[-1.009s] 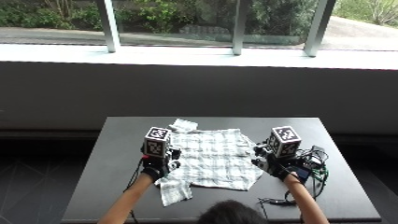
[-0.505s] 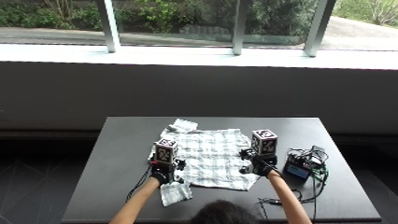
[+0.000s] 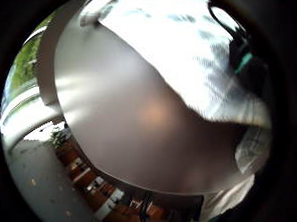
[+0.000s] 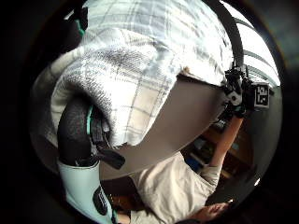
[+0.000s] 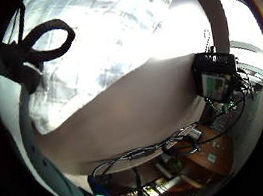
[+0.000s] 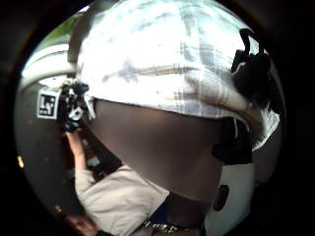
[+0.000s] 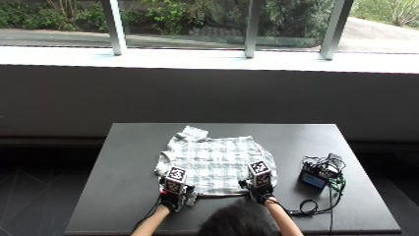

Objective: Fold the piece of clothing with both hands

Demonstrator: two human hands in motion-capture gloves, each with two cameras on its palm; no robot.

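Note:
A white and grey plaid shirt [image 7: 216, 160] lies spread on the dark table [image 7: 118, 167], one sleeve lying out past its far edge. My left hand [image 7: 171, 199] is at the shirt's near left corner and my right hand [image 7: 263, 195] at its near right corner. In the left thumb side palm view, cloth [image 4: 140, 84] drapes over a curled glove finger [image 4: 74, 126], so the left hand grips the hem. In the right thumb side palm view, fingers [image 6: 251, 73] lie on the shirt [image 6: 162, 64] with the thumb under its edge, pinching it.
A small blue and black device [image 7: 313, 178] with tangled cables sits on the table to the right of my right hand. The table's near edge runs just behind both wrists. Bare tabletop lies to the left of the shirt.
Both hands have moved from the shirt's sides inward and toward me, and now sit at its near hem. The shirt's lower part has shifted with them.

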